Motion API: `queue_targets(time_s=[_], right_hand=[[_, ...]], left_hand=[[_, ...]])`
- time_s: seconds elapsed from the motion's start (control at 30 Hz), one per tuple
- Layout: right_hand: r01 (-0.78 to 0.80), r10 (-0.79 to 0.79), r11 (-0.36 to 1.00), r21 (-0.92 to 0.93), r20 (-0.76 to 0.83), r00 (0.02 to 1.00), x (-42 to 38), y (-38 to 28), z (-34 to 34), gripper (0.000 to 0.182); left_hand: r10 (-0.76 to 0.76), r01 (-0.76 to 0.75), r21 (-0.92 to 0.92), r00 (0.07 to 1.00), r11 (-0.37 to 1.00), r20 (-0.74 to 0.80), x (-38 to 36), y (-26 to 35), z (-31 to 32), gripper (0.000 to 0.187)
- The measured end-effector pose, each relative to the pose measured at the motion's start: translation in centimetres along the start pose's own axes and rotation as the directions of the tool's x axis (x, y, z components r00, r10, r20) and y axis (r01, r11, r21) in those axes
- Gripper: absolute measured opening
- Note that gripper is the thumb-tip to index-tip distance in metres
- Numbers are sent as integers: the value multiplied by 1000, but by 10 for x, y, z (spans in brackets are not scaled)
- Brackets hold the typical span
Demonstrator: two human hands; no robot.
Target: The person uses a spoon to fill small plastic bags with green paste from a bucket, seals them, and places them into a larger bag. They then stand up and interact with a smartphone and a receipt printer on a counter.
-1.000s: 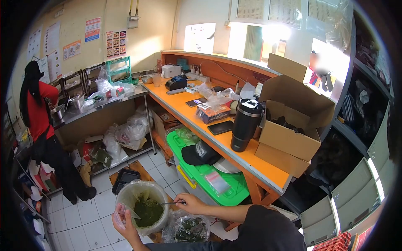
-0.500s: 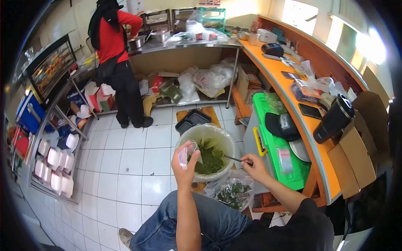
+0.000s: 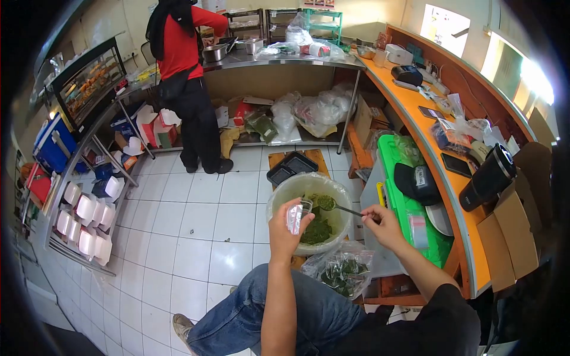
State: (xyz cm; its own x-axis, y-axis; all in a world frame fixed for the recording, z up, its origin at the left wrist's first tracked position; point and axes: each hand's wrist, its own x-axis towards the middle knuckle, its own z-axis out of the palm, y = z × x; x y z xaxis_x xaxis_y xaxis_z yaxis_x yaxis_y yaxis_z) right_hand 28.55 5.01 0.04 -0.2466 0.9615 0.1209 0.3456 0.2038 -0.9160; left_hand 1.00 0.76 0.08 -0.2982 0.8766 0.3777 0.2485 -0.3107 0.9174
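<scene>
My left hand (image 3: pixel 286 232) is closed around a small clear plastic bag (image 3: pixel 294 218), held above the near left rim of a whitish bucket (image 3: pixel 278 199). Green, crumbly leaf-like stuff (image 3: pixel 319 230) lies inside the bucket. In my right hand (image 3: pixel 383 225) is the dark handle of a spoon (image 3: pixel 347 210). The spoon's bowl, heaped with the same green stuff, is over the bucket, to the right of the bag and apart from it. Beside the bucket's near side rests a clear bag of dark green leaves (image 3: pixel 344 270).
A black compartment tray (image 3: pixel 292 167) lies beyond the bucket on a wooden board. To the right stands a bin with a green lid (image 3: pixel 389 155), bearing a black cap (image 3: pixel 417 183) and small plastic bags (image 3: pixel 418 231). A person in red (image 3: pixel 181 50) works at the far counter (image 3: pixel 279 62).
The spoon's bowl has come up from the green stuff, now heaped. My left hand still holds the bag. The whole view has shifted, moving the scene rightward.
</scene>
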Motion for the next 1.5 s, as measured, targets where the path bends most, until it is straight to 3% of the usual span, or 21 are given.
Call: queue_targets(time_s=[0.13, 0.23, 0.3, 0.43, 0.5, 0.6, 0.7, 1.13, 1.23, 1.27, 1.3, 1.33, 1.4, 1.43, 1.5], right_hand=[[66, -62, 993, -93, 43, 997, 14, -35, -14, 9], [96, -87, 986, -135, 76, 993, 27, -48, -23, 12], [91, -74, 971, -219, 84, 994, 33, -60, -28, 13], [27, -8, 960, -280, 67, 998, 41, -27, -29, 11], [-107, 103, 985, 137, 36, 994, 30, 0, -18, 10], [-227, 226, 939, 260, 35, 974, 2, 25, 1, 9], [-181, 177, 967, 181, 39, 983, -15, 50, 17, 9], [-192, 190, 959, 208, 32, 981, -15, 57, 19, 8], [-162, 162, 980, 115, 5, 987, -15, 44, 15, 8], [94, -102, 975, -203, -28, 994, -15, 30, 11, 9], [321, -356, 806, -498, 25, 934, -14, 15, 7, 11], [320, -356, 807, -497, 24, 934, -12, -1, 4, 11], [467, -494, 449, -762, 224, 840, -3, -26, 1, 15], [467, -494, 454, -759, 222, 841, 7, -31, 4, 15], [555, -486, 305, -774, 374, 790, 28, -41, 10, 16]], left_hand=[[91, -93, 87, 996, 992, 23, 0, 0, 0, 50], [-15, 8, 69, 995, 998, 101, -1, 0, -1, 47], [109, -114, 91, 992, 989, 60, -1, -3, 0, 51], [46, -43, 74, 999, 996, -30, -1, 0, -3, 48], [51, -55, -28, 992, 998, -115, 0, -1, -4, 45], [14, -18, -34, 992, 999, -127, -1, 2, -8, 42], [-28, 23, -44, 992, 999, -123, -1, 8, -9, 43], [-43, 38, -45, 992, 998, -122, 0, 5, -8, 44], [-26, 23, -26, 991, 999, -129, 1, 4, -7, 44], [-40, 35, -40, 992, 999, -124, 1, 5, -7, 43], [-53, 47, -56, 992, 997, -118, 1, 6, -7, 43], [-54, 48, -55, 992, 997, -117, 1, 4, -7, 43], [22, -25, -17, 988, 1000, -156, 1, 0, -6, 44], [21, -23, -12, 988, 1000, -154, 0, 2, -7, 44], [24, -22, 12, 983, 1000, -180, -1, 8, -9, 42]])
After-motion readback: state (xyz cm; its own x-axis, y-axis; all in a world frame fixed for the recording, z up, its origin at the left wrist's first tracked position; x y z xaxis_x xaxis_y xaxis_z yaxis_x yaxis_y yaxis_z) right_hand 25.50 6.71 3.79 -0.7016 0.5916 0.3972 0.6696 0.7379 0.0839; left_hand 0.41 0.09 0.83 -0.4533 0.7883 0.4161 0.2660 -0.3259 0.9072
